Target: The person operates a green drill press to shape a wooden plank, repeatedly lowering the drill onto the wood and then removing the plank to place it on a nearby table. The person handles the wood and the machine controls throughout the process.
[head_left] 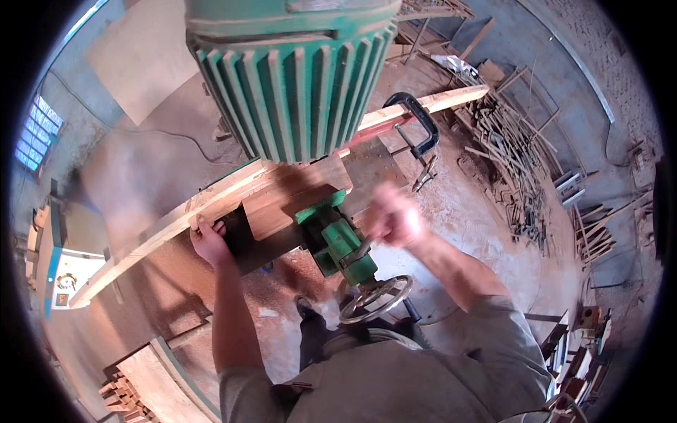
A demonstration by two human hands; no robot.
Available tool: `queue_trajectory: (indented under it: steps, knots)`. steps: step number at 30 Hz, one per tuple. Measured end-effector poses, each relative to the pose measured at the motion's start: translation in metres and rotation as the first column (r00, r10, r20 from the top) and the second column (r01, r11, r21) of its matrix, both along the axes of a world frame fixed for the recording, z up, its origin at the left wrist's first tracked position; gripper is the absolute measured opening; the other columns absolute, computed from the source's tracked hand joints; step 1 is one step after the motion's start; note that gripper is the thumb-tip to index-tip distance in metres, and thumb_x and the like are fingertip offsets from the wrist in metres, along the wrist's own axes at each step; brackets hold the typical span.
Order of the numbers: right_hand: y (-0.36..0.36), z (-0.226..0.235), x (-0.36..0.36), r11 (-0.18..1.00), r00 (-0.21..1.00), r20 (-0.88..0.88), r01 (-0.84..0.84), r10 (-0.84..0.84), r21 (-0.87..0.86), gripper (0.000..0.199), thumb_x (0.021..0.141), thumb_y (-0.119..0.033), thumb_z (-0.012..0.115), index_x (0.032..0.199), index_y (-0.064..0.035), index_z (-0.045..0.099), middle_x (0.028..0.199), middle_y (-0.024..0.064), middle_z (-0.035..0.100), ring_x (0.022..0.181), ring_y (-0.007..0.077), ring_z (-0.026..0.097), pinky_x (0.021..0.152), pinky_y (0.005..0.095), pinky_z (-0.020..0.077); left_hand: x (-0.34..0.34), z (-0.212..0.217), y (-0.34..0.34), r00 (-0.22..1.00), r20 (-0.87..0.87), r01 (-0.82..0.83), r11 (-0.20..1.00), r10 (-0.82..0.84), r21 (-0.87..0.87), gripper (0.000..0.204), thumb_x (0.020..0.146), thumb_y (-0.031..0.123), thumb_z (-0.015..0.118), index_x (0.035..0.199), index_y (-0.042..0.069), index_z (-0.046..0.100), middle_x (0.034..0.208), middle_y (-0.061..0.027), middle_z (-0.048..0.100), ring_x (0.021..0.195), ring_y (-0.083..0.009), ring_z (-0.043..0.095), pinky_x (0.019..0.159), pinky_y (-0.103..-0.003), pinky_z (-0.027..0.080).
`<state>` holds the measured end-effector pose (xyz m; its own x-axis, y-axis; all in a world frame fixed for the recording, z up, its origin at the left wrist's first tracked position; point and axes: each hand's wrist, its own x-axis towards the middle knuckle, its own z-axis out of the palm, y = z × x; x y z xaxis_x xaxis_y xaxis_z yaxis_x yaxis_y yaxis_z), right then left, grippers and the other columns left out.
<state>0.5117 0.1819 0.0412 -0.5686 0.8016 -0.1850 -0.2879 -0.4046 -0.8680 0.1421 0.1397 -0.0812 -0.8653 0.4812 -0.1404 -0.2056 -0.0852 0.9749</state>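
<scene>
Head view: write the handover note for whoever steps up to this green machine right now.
Left hand: gripping the near edge of the long wooden plank, fingers curled over it.
Right hand: blurred, raised beside the machine table; I cannot tell if it holds anything.
Plank lies across the table under the green ribbed motor, reaching from lower left to upper right. A black C-clamp sits on it past the motor. The handwheel below is untouched.
Done: plank positioned and clamped.
Left: cannot be judged; no cut is visible.
</scene>
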Motion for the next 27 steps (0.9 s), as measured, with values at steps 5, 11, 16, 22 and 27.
queue_trajectory:
  steps: [5,11,16,22,27]
  knots:
    - [0.001,-0.091,0.108,0.899,0.627,0.647,0.342,-0.435,0.273,0.041,0.093,-0.038,0.050,0.099,0.0019,0.058,0.078,0.0105,0.063,0.067,0.0177,0.060,0.063,0.0323,0.0515,-0.005,0.003,0.012,0.992,0.128,0.003,1.000,0.000,-0.023,0.035,0.090,0.030,0.055,0.106,-0.001,0.050,0.090,-0.0107,0.061,0.067,-0.0192,0.064,0.054,-0.025,0.053]
    - [-0.036,-0.064,0.128,0.808,0.642,0.511,0.550,-0.572,0.212,0.038,0.093,-0.028,0.052,0.114,0.0035,0.054,0.092,0.0123,0.065,0.074,0.0168,0.062,0.061,0.0293,0.0525,-0.021,0.011,0.002,0.946,0.324,-0.003,1.000,0.007,-0.012,0.030,0.090,0.026,0.055,0.104,0.000,0.052,0.090,-0.0111,0.062,0.070,-0.0212,0.064,0.060,-0.027,0.054]
    - [-0.055,-0.020,0.099,0.808,0.647,0.493,0.526,-0.582,0.264,0.033,0.093,-0.026,0.053,0.109,0.0026,0.056,0.089,0.0112,0.064,0.072,0.0156,0.061,0.061,0.0280,0.0521,-0.110,0.007,-0.043,0.943,0.318,-0.117,0.993,0.101,0.030,0.024,0.090,0.025,0.054,0.097,0.003,0.058,0.083,-0.0074,0.063,0.065,-0.0171,0.061,0.058,-0.025,0.053]
    - [-0.076,0.022,-0.026,0.925,0.902,0.321,0.176,-0.289,0.336,0.022,0.089,-0.006,0.057,0.110,-0.0005,0.056,0.091,0.0077,0.064,0.075,0.0132,0.060,0.065,0.0260,0.0500,-0.152,0.136,-0.116,0.977,-0.153,-0.112,0.972,0.145,0.204,0.019,0.089,0.025,0.057,0.082,0.007,0.061,0.067,-0.0012,0.057,0.056,-0.0103,0.051,0.057,-0.022,0.045]
    - [-0.097,0.059,-0.194,0.502,0.821,0.560,-0.441,-0.108,0.744,0.065,0.078,-0.030,0.072,0.129,-0.0018,0.043,0.124,0.0192,0.051,0.107,0.0278,0.056,0.090,0.0372,0.0486,-0.083,0.220,-0.134,0.711,-0.701,0.060,0.998,-0.053,-0.015,0.015,0.086,0.010,0.055,0.096,-0.001,0.060,0.079,-0.0028,0.059,0.069,-0.0086,0.055,0.062,-0.023,0.046]
